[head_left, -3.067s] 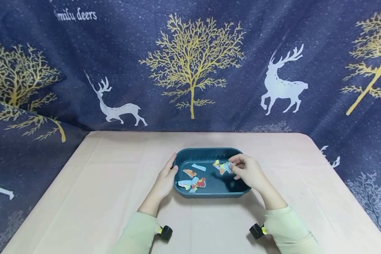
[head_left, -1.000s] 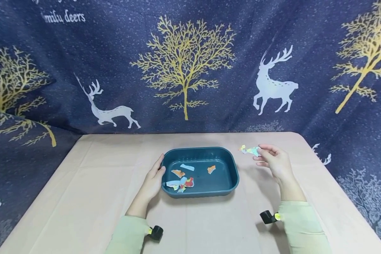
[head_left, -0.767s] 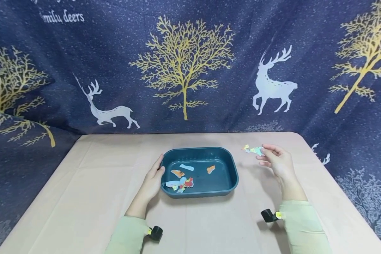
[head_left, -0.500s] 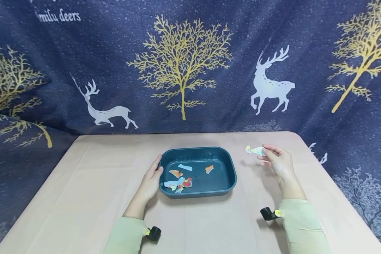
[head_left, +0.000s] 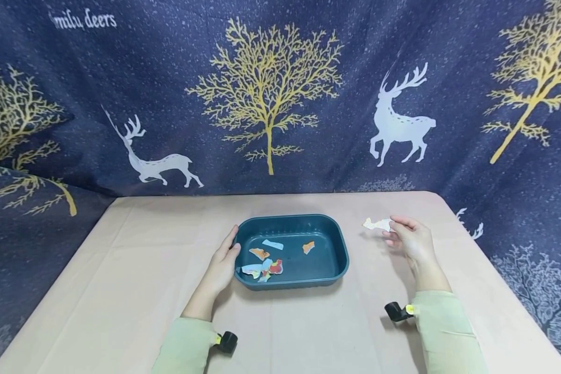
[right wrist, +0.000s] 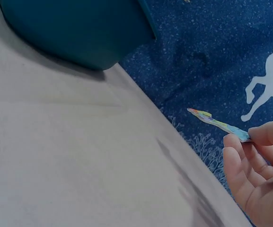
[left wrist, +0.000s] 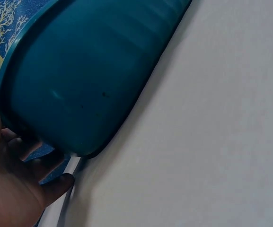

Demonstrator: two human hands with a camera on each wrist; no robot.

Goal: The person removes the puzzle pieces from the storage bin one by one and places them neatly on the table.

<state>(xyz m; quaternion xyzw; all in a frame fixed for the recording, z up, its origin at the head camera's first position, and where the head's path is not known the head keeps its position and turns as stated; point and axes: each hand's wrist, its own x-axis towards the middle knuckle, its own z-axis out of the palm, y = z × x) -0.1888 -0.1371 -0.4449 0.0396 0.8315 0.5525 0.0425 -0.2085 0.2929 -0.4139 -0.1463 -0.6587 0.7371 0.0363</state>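
A dark teal plastic basin (head_left: 292, 284) stands on the table, and my left hand (head_left: 222, 267) holds its left end, thumb at the rim and fingers along the outer wall. To the right of the basin my right hand (head_left: 413, 246) pinches a torn paper scrap (head_left: 377, 224) between thumb and fingers, above the table. In the right wrist view that torn paper scrap (right wrist: 216, 123) is seen nearly edge-on, multicoloured. Inside the basin lie a light blue strip (head_left: 273, 244), two orange scraps (head_left: 259, 253), and a cluster of blue and red scraps (head_left: 276, 267).
A pale cloth covers the table (head_left: 290, 332). Behind it hangs a dark blue curtain (head_left: 159, 78) printed with white deer and yellow trees. Small black cameras (head_left: 226, 343) sit at both wrists.
My right hand has lifted the multicoloured scrap out of the basin and moved it right; an orange scrap stays where it was. Lately the held scrap has turned and looks whiter.
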